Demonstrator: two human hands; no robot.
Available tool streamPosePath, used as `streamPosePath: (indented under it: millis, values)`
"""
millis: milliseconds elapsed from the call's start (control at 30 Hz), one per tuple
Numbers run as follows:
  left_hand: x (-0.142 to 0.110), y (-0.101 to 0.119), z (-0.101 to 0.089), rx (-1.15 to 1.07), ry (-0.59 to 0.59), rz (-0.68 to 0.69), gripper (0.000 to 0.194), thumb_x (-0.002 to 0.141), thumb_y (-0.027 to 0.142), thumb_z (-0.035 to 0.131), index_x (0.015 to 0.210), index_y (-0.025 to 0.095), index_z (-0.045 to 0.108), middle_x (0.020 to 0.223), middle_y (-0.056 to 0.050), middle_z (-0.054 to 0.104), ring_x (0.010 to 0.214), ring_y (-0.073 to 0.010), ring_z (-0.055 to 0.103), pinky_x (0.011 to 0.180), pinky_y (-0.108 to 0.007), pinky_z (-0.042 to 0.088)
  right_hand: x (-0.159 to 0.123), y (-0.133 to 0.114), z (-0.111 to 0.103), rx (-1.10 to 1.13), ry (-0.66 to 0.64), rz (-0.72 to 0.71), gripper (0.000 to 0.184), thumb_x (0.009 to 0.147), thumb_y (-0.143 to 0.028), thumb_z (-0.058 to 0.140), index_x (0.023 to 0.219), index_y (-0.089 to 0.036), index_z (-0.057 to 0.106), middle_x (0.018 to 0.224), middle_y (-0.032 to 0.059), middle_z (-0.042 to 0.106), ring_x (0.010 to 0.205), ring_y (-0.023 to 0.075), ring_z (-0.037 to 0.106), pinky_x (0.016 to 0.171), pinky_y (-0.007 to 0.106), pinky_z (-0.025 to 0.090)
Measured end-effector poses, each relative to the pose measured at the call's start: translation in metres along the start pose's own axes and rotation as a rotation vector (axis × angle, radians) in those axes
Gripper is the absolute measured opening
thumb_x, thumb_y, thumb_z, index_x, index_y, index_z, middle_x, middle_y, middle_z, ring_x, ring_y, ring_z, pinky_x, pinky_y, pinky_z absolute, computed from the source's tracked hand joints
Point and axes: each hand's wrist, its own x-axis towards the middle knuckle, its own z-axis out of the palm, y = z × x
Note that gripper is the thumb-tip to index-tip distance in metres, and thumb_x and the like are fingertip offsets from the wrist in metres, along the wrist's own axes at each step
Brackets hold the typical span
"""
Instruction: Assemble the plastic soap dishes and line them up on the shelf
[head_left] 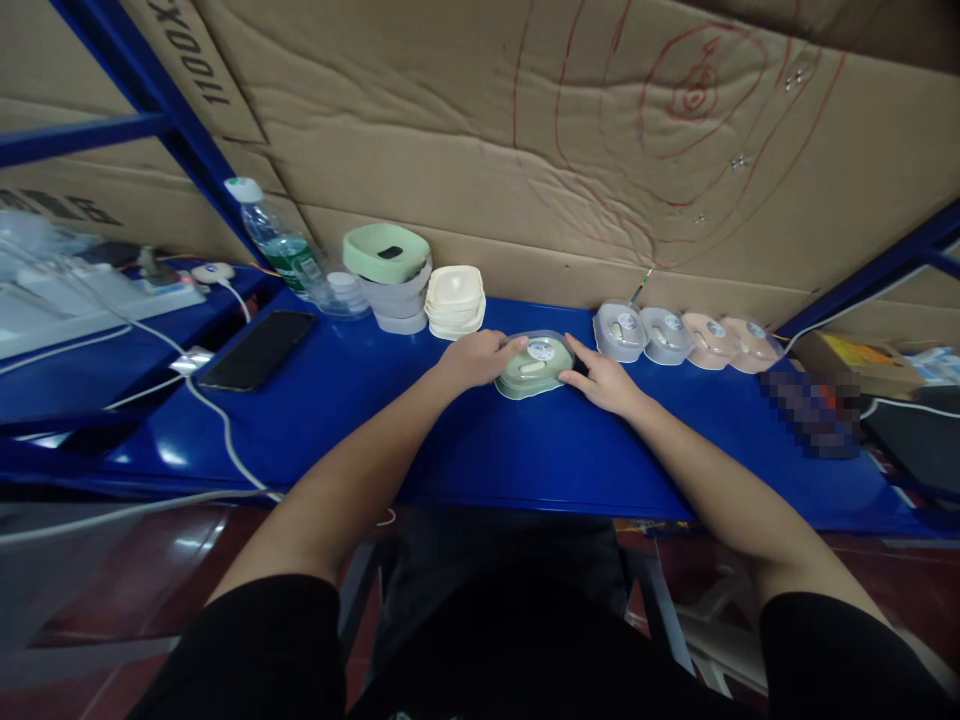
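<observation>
Pinched between two hands, one on each side, is one pale green plastic box [525, 382] of rounded oblong shape, near the middle of the frame on the smooth, glossy blue tabletop [480, 450]. Left hand [476, 360] holds its left end, thumb laid over the edge of the clear lid, the other fingers mostly hidden; right hand [606, 384] holds the right end, forefinger and thumb spread narrowly against the side. Under or on the lid show one round white label [541, 350] and one small pale oblong piece [533, 367].

From the left edge, several thin white cables [229, 435] cross the blue surface. One flat black phone [259, 350] with a shiny screen lies left of centre. Behind it, at upper left, one clear plastic bottle [281, 240] with a white cap and green label leans in view. Just right of it sits a tall stack of rounded grey plastic trays [400, 308], their number hard to count, topped by one matt green tray [379, 245] with a dark oblong opening. Beside that stands one stack of several cream squarish pieces [456, 290].

Right of centre, four rounded boxes with clear lids and round labels stand in a row: two greyish boxes [664, 345], then two pinkish boxes [709, 352]. Across the top spreads creased brown cardboard [450, 130], marked with red rings at upper right.
</observation>
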Motion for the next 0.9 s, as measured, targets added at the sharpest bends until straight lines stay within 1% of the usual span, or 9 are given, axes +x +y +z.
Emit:
streamPosePath:
  millis: [67,133,267,400,500,567,733,833,900]
  values:
    - [0.001,0.000,0.000,0.096,-0.012,-0.019,0.062,0.104,0.068,0.036,0.087,0.019,0.071,0.087,-0.012,0.078,0.086,-0.0281,0.073,0.070,-0.035,0.044,0.000,0.001,0.001,-0.021,-0.027,-0.006,0.099,0.097,-0.084,0.050,0.173,-0.023,0.035,0.166,0.0140,0.054,0.146,0.0432,0.060,0.121,0.064,0.051]
    - [0.001,0.001,0.000,0.135,-0.015,-0.033,0.064,0.104,0.069,0.035,0.086,0.019,0.071,0.091,-0.014,0.079,0.090,-0.0292,0.074,0.071,-0.035,0.044,0.001,0.001,0.002,-0.029,-0.041,-0.023,0.099,0.099,-0.084,0.049,0.174,-0.022,0.034,0.166,0.0149,0.055,0.147,0.0432,0.059,0.122,0.064,0.050]
    - [0.000,0.002,-0.002,0.131,-0.047,-0.068,0.066,0.104,0.071,0.034,0.086,0.019,0.070,0.080,-0.012,0.077,0.079,-0.0269,0.074,0.067,-0.034,0.044,0.000,-0.002,0.000,-0.034,0.012,-0.026,0.096,0.100,-0.083,0.048,0.172,-0.020,0.038,0.164,0.0164,0.057,0.146,0.0434,0.060,0.121,0.067,0.049]
    - [0.001,-0.001,-0.003,0.073,-0.082,-0.088,0.063,0.105,0.069,0.034,0.089,0.019,0.068,0.072,-0.008,0.076,0.069,-0.0232,0.072,0.065,-0.032,0.044,0.000,-0.009,-0.005,-0.023,0.131,-0.114,0.080,0.105,-0.074,0.048,0.162,-0.020,0.054,0.160,0.0150,0.062,0.147,0.0368,0.061,0.125,0.060,0.048]
    - [0.002,-0.003,-0.002,0.022,-0.107,-0.103,0.060,0.106,0.067,0.035,0.097,0.018,0.068,0.071,-0.007,0.076,0.064,-0.0216,0.071,0.063,-0.032,0.044,-0.001,-0.012,-0.008,-0.007,0.132,-0.173,0.065,0.109,-0.065,0.047,0.158,-0.024,0.059,0.155,0.0117,0.067,0.142,0.0322,0.065,0.124,0.056,0.050]
    - [0.002,-0.003,-0.002,0.032,-0.114,-0.099,0.059,0.106,0.067,0.035,0.098,0.018,0.068,0.071,-0.007,0.076,0.063,-0.0213,0.070,0.063,-0.032,0.044,-0.001,-0.013,-0.008,-0.009,0.122,-0.174,0.063,0.109,-0.063,0.048,0.158,-0.025,0.059,0.154,0.0108,0.068,0.140,0.0316,0.066,0.122,0.056,0.051]
    - [0.000,0.003,-0.001,0.115,-0.097,-0.096,0.064,0.105,0.071,0.035,0.088,0.020,0.069,0.071,-0.007,0.075,0.071,-0.0233,0.073,0.066,-0.032,0.044,-0.001,-0.011,-0.007,-0.079,0.103,-0.165,0.072,0.108,-0.067,0.047,0.162,-0.021,0.053,0.160,0.0133,0.063,0.146,0.0334,0.062,0.124,0.055,0.049]
    - [0.000,0.004,0.001,0.155,-0.061,-0.081,0.069,0.103,0.075,0.037,0.079,0.020,0.070,0.072,-0.008,0.075,0.078,-0.0254,0.074,0.070,-0.032,0.046,-0.001,-0.010,-0.008,-0.142,0.078,-0.127,0.083,0.106,-0.072,0.045,0.167,-0.015,0.046,0.166,0.0186,0.055,0.152,0.0376,0.055,0.126,0.059,0.046]
    - [0.000,0.003,0.002,0.165,-0.033,-0.068,0.073,0.104,0.076,0.034,0.072,0.020,0.069,0.073,-0.009,0.075,0.081,-0.0257,0.074,0.072,-0.032,0.046,-0.002,-0.011,-0.010,-0.177,0.111,-0.096,0.086,0.105,-0.072,0.046,0.168,-0.014,0.044,0.166,0.0207,0.054,0.152,0.0401,0.054,0.126,0.063,0.045]
